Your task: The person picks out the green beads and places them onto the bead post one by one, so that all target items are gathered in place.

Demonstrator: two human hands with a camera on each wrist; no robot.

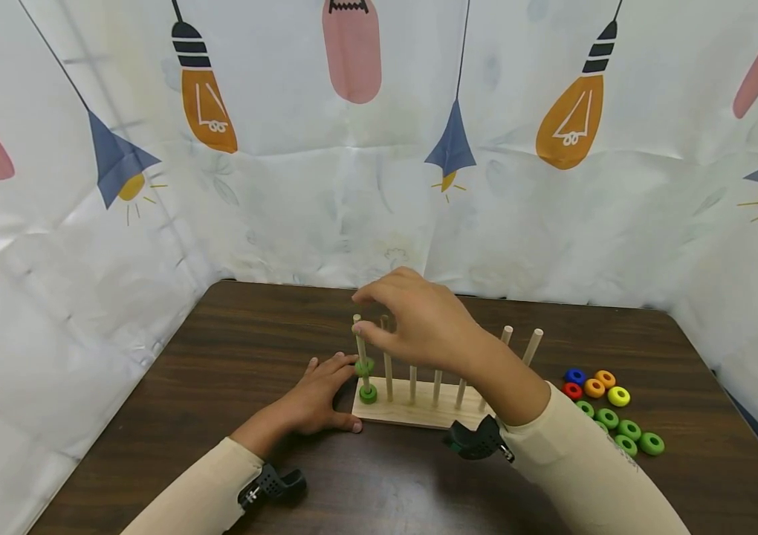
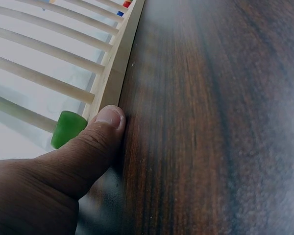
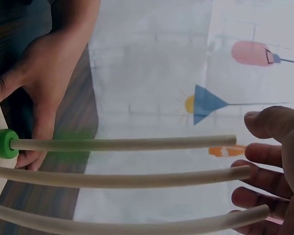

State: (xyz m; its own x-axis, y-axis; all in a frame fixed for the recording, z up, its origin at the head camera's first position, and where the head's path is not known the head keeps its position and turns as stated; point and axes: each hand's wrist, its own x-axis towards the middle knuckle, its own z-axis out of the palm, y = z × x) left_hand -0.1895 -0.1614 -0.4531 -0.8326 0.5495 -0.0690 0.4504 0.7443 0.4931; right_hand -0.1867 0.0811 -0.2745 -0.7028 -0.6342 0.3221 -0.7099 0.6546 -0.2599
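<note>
A wooden peg rack (image 1: 402,411) with several upright pegs lies on the table. My left hand (image 1: 317,395) grips its left end, thumb (image 2: 105,125) against the front edge and fingers round the far side. One green ring (image 3: 5,143) sits at the foot of the leftmost peg (image 3: 122,144). Above it a second green ring (image 1: 364,367), blurred, is partway down the same peg, free of either hand. My right hand (image 1: 422,319) is by the top of that peg, thumb and fingers spread apart with nothing between them.
To the right of the rack lie loose rings: a blue ring (image 1: 576,377), a red ring (image 1: 572,391), two orange rings (image 1: 594,388), a yellow ring (image 1: 618,396) and several green rings (image 1: 629,429). A patterned white cloth (image 1: 352,200) hangs behind the table (image 1: 172,416).
</note>
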